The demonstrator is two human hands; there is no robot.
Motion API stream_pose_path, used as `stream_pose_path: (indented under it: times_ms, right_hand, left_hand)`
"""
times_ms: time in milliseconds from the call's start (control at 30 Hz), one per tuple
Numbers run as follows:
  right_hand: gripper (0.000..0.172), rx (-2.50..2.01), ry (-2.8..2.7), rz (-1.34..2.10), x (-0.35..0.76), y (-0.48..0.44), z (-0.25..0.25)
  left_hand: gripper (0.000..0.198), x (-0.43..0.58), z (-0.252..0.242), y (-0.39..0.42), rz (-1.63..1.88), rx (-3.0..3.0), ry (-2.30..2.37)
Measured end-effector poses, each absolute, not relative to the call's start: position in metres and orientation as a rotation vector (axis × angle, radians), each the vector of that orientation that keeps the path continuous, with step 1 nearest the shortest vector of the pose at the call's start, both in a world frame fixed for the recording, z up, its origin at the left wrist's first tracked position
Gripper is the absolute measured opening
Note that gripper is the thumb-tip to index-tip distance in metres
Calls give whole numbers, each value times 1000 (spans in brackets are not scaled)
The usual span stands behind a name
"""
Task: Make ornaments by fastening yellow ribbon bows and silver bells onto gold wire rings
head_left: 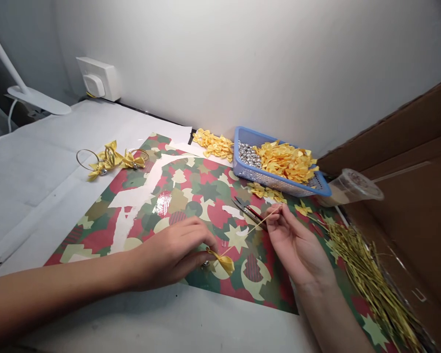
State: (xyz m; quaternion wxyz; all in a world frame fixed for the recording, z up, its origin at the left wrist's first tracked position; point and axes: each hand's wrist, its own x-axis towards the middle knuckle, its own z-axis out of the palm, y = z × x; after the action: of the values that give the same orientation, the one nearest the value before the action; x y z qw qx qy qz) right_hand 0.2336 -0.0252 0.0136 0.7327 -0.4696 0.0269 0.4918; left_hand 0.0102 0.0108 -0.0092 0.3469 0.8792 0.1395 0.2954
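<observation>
As left (176,247) pinches bow (226,265), right (299,247) pinches strand (257,225)

From my head, the camera looks forward and down — close above my bare left hand (180,245) and my bare right hand (299,245), both in the lower middle. It faces the smooth white wall (206,59) beyond a flat sheet patterned in red, green and cream (208,190), and spans wide — from a slim white stand with an oval base (40,100) at far left to brown cardboard panels (426,196) at far right.
</observation>
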Motion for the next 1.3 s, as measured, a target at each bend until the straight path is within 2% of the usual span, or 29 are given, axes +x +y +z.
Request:
stream_pose_path:
  times_ms: [1167, 1300]
  right_hand:
    - [41, -1084, 89, 865, 289, -18, 5]
    - [37, -1111, 2, 865, 301, -19, -2]
  left_hand:
    - [14, 7, -10, 9, 585, 2200, 390]
    - [14, 7, -9, 9, 589, 2198, 388]
